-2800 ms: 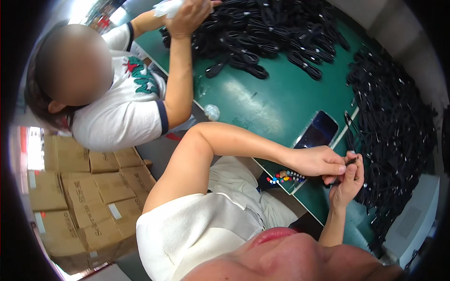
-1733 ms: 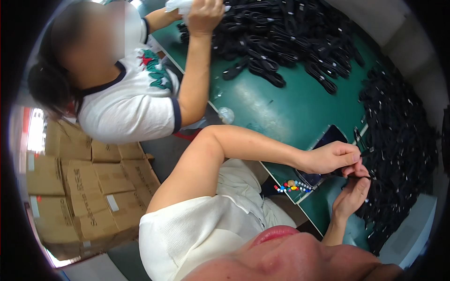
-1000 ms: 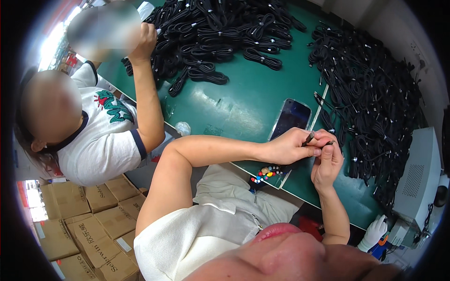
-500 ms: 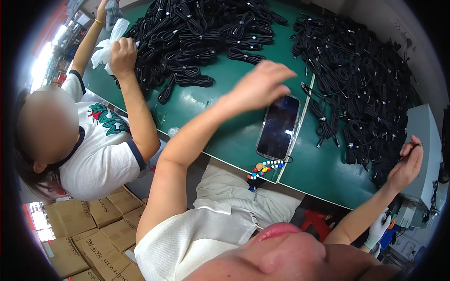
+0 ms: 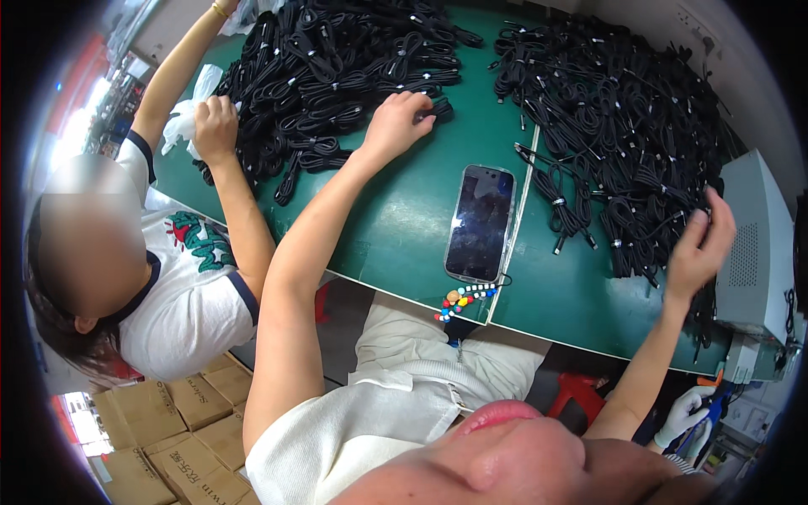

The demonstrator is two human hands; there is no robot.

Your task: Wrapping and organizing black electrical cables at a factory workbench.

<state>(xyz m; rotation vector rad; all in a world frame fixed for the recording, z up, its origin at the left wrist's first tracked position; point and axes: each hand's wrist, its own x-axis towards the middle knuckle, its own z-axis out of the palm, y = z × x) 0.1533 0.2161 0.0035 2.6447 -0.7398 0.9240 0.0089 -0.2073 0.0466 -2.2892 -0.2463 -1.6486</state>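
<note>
My left hand [image 5: 396, 128] is closed at the near edge of the left pile of coiled black cables [image 5: 337, 67]. Fingers and thumb are around one coiled cable [image 5: 440, 109], whose end sticks out past them. My right hand [image 5: 700, 246] is raised at the right border of the other pile of black cables [image 5: 623, 118], fingers apart and nothing visible in them. Between the hands a phone [image 5: 481, 223] lies face up on the green table [image 5: 379, 227], its colourful beaded strap [image 5: 459, 298] at the near edge.
At left a co-worker's hand [image 5: 215, 128] holds white plastic [image 5: 189, 118] by the left pile. A grey metal box [image 5: 753, 244] stands at far right. Below right are a gloved hand [image 5: 683, 414] and a red stool [image 5: 579, 396]. Cardboard boxes [image 5: 194, 438] are stacked at lower left.
My left hand has moved left and away, from above the phone to the left pile, closing on a coiled cable. My right hand has shifted slightly toward the right pile. The view has shifted slightly.
</note>
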